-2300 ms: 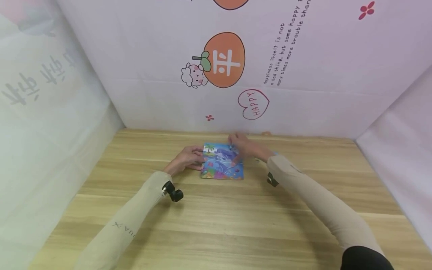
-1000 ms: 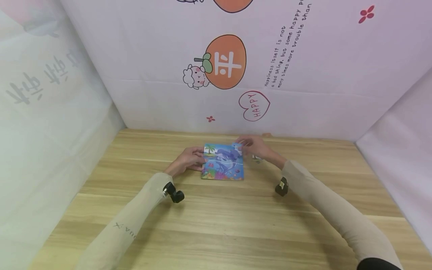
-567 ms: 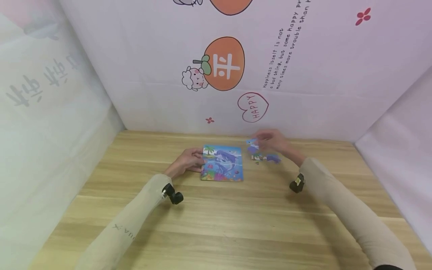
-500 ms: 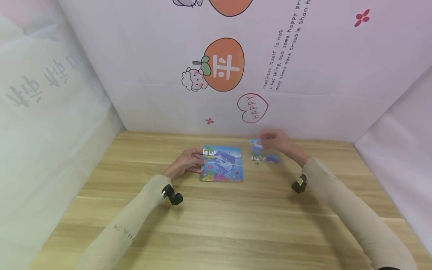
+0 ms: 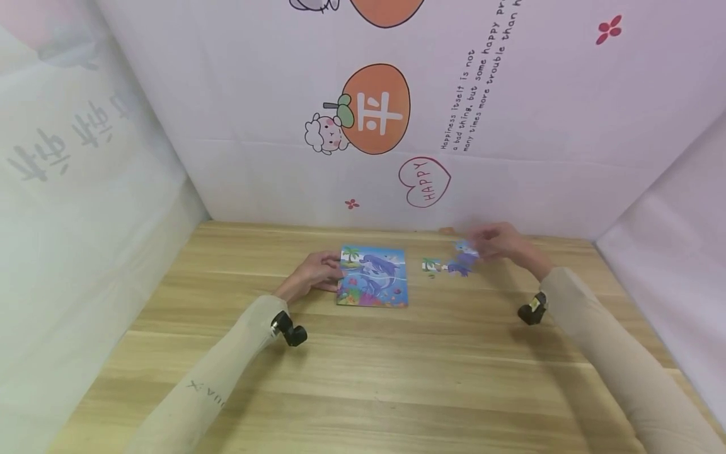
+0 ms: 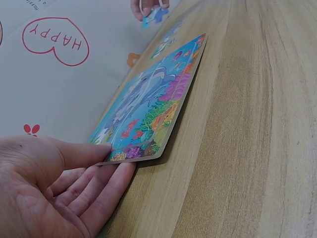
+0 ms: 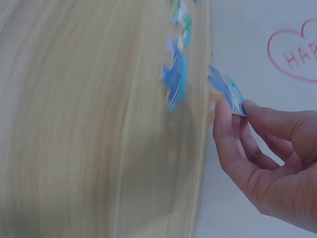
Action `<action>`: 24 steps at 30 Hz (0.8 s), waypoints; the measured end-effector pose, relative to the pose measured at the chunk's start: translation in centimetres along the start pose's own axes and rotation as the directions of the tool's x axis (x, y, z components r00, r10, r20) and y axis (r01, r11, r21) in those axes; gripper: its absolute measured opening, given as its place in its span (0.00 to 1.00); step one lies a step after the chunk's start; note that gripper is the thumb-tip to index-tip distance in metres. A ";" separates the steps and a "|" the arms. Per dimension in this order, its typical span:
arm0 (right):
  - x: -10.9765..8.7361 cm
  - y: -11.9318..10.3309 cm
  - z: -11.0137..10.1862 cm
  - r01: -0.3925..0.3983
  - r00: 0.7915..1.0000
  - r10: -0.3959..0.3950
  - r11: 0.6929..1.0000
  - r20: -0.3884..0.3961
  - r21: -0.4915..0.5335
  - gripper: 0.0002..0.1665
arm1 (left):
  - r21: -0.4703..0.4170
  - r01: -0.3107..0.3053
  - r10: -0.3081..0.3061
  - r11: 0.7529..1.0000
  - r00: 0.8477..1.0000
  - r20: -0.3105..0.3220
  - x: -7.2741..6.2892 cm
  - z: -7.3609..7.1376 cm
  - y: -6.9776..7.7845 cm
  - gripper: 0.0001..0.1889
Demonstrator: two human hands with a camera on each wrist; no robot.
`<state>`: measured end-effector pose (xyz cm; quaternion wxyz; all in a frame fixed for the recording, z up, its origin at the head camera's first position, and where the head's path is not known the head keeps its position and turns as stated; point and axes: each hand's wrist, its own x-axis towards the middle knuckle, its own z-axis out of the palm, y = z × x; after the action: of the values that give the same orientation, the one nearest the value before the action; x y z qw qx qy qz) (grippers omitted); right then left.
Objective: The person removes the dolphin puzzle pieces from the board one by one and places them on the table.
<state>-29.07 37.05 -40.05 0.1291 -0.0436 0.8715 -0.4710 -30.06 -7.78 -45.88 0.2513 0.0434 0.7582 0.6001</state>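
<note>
A square puzzle board [image 5: 372, 277] with a dolphin and coral picture lies on the table in the head view. My left hand [image 5: 317, 271] grips its left edge; the left wrist view shows the thumb on top of the near corner and fingers beneath the rim. Off to the right, my right hand [image 5: 501, 241] pinches a blue and purple puzzle piece [image 7: 230, 94] between thumb and fingers, raised over the table. Below that piece lie two joined puzzle pieces, one with a palm tree [image 5: 430, 265] and one purple-blue [image 5: 458, 269].
The wooden table [image 5: 363, 378] ends at a printed white cloth wall [image 5: 272, 176] close behind the board. White cloth also hangs at the left [image 5: 85, 208] and right sides.
My right hand has carried the puzzle piece from the board's far right corner rightward, past the loose pieces, which now show uncovered. My left hand stays at the board's left edge.
</note>
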 end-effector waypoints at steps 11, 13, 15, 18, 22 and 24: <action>-1.2 2.5 -1.7 -0.090 0.994 0.100 0.977 0.041 -0.195 0.21 | -0.011 0.002 -0.002 1.000 1.000 0.003 0.3 -0.2 0.0 0.34; -1.4 2.9 -1.4 -0.105 0.993 0.115 0.968 0.030 -0.230 0.19 | -0.018 0.004 -0.004 1.000 1.000 0.006 0.3 -0.2 -0.1 0.34; -1.5 3.3 -1.1 -0.102 0.994 0.109 0.963 0.014 -0.251 0.18 | -0.025 0.007 -0.007 1.000 1.000 0.008 0.3 -0.3 -0.1 0.34; -1.6 3.8 -0.7 -0.080 0.997 0.078 0.956 -0.016 -0.282 0.17 | -0.027 0.009 -0.008 1.000 1.000 0.009 0.3 -0.2 -0.1 0.34; -1.7 4.3 -0.5 -0.074 0.997 0.062 0.938 -0.045 -0.338 0.15 | -0.023 0.006 -0.006 1.000 1.000 0.008 0.4 -0.2 0.0 0.34; -1.7 4.6 -0.6 -0.073 0.997 0.062 0.933 -0.043 -0.352 0.15 | -0.025 0.009 -0.009 1.000 1.000 0.009 0.4 -0.1 0.0 0.34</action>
<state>-27.43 40.39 -43.21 0.1217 -0.0288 0.9448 -0.3027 -30.44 -7.75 -46.03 0.2578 0.0394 0.7497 0.6083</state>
